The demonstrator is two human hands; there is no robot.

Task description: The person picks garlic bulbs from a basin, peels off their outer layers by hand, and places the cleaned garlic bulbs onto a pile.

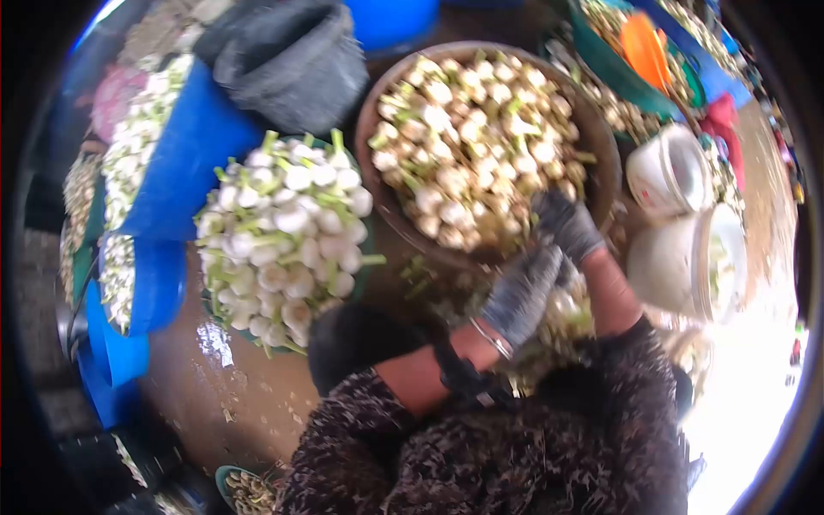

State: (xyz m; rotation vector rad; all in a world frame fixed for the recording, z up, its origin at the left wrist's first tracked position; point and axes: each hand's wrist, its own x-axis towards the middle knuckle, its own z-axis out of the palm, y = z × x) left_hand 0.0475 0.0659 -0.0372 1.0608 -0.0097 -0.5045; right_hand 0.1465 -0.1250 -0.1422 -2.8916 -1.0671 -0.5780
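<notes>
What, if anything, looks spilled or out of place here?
Loose green scraps lie on the wet floor between the round tub and the heap of white bulbs, outside any container, so they look spilled. The upper white bucket right of the tub seems tilted, though the lens's curve may explain that.

strong white light is flooding the lower right, erasing detail, while the wet floor (193,390) at left is throwing back a smaller glare patch. the patterned sleeves (356,429) are sitting in dimmer tones. the wide lens is curving the scene toward a black round border, where shapes are stretching and softening. the left hand (519,299) and right hand (568,225) are showing slight blur.
</notes>
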